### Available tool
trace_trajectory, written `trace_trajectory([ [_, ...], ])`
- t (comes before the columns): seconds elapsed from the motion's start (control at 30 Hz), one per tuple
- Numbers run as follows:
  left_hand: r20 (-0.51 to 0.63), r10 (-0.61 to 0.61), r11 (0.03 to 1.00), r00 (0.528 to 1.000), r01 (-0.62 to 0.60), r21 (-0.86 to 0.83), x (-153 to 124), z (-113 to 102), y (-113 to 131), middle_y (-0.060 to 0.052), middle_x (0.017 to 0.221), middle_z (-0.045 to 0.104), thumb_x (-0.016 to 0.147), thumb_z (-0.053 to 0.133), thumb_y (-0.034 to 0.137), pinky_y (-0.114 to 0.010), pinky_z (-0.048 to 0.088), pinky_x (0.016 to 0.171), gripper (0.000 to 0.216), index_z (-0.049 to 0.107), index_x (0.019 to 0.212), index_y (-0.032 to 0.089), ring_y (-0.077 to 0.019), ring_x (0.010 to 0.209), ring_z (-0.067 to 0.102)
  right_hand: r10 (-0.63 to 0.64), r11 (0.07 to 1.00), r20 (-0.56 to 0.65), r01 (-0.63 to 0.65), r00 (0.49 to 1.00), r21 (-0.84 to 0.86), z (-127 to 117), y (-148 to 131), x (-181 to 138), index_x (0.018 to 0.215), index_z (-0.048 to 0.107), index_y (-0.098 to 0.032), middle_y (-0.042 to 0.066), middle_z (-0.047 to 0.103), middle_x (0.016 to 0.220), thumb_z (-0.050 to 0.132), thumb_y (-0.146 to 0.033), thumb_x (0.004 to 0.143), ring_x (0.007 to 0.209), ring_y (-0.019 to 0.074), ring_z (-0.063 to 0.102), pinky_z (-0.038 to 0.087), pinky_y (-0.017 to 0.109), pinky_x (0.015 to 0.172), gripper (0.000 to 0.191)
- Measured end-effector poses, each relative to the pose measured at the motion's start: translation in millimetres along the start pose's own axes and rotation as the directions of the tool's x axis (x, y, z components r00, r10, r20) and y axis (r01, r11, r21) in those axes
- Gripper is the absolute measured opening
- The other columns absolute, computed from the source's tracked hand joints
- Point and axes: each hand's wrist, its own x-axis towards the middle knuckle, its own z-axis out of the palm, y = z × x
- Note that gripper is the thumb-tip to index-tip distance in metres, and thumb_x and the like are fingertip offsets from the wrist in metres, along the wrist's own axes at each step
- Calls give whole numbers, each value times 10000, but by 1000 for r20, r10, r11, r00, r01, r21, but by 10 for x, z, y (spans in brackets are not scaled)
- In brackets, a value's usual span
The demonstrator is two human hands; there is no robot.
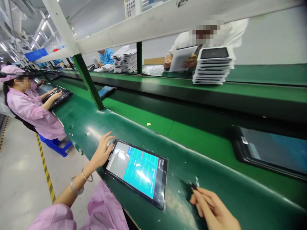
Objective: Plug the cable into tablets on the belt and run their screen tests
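A black tablet (137, 172) with a lit blue and grey screen lies flat on the near green bench (96, 127). My left hand (103, 150) rests at the tablet's left edge, fingers curled against its corner, gripping it. My right hand (212, 207) is at the lower right, fingers pinched on a small dark stylus (193, 186) whose tip points toward the bench just right of the tablet.
Another tablet (273, 151) lies on the conveyor belt at right, and one more (106, 91) farther up. A person in pink (31, 108) works at left. Across the belt a person (187, 59) holds a tablet beside a stack of tablets (212, 68). A green post (88, 81) stands on the bench.
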Motion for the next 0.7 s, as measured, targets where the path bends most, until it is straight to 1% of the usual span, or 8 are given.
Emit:
trace_trajectory([
  [0.1, 26, -183, 952, 983, 184, -243, -104, 15, -114, -113, 1561, 465, 1095, 398, 516, -501, 334, 1243, 446, 446, 1463, 269, -250, 1443, 452, -36, 992, 34, 40, 999, -123, 138, -93, 183, 1014, 724, -206, 72, 727, 924, 630, -777, 830, 822, 239, 697, 528, 320, 741, 607],
  [0.17, 70, -251, 902, 965, 259, -345, -197, 52, -133, -124, 1513, 528, 1076, 426, 570, -479, 368, 1223, 504, 419, 1467, 254, -251, 1396, 514, -112, 979, 50, 119, 992, -168, 209, -150, 291, 1005, 761, -236, 48, 740, 1002, 622, -725, 868, 885, 239, 700, 513, 324, 792, 527],
  [0.2, 85, -268, 886, 960, 280, -370, -245, 70, -129, -126, 1512, 536, 1067, 438, 591, -475, 359, 1229, 526, 406, 1468, 251, -252, 1402, 511, -163, 969, 60, 171, 985, -179, 236, -181, 330, 1005, 772, -250, 33, 740, 1015, 610, -688, 903, 888, 230, 696, 504, 320, 798, 478],
  [0.3, 117, -310, 867, 944, 331, -373, -373, 103, -88, -108, 1573, 492, 1053, 440, 632, -498, 290, 1263, 573, 357, 1499, 281, -260, 1462, 448, -307, 933, 88, 317, 948, -168, 290, -277, 374, 1025, 792, -281, 1, 729, 992, 582, -575, 995, 868, 188, 676, 478, 292, 786, 362],
  [0.37, 136, -334, 866, 933, 360, -345, -427, 109, -56, -83, 1616, 443, 1054, 424, 647, -523, 267, 1266, 585, 322, 1529, 320, -269, 1483, 421, -358, 918, 98, 369, 929, -147, 306, -327, 353, 1048, 798, -286, -8, 716, 951, 586, -529, 1023, 799, 162, 648, 462, 280, 736, 323],
  [0.5, 119, -354, 873, 928, 374, -314, -464, 135, 0, -88, 1632, 419, 1047, 432, 662, -521, 286, 1254, 574, 349, 1498, 318, -288, 1479, 426, -377, 913, 103, 388, 921, -126, 305, -367, 281, 1064, 794, -258, -2, 671, 874, 601, -476, 1042, 682, 144, 564, 420, 291, 643, 291],
  [0.63, 55, -340, 872, 939, 337, -355, -459, 169, 40, -114, 1621, 428, 1026, 479, 662, -479, 293, 1261, 580, 397, 1444, 269, -284, 1505, 391, -387, 910, 130, 401, 913, -108, 281, -356, 246, 1072, 783, -251, -1, 608, 807, 604, -421, 1052, 682, 151, 528, 398, 297, 623, 247],
  [0.7, 40, -350, 874, 936, 342, -346, -451, 163, 62, -117, 1601, 456, 1018, 481, 665, -476, 318, 1246, 585, 424, 1437, 261, -292, 1493, 411, -394, 905, 154, 412, 906, -107, 267, -346, 249, 1077, 778, -253, -1, 603, 806, 602, -394, 1059, 696, 153, 530, 394, 299, 621, 225],
])
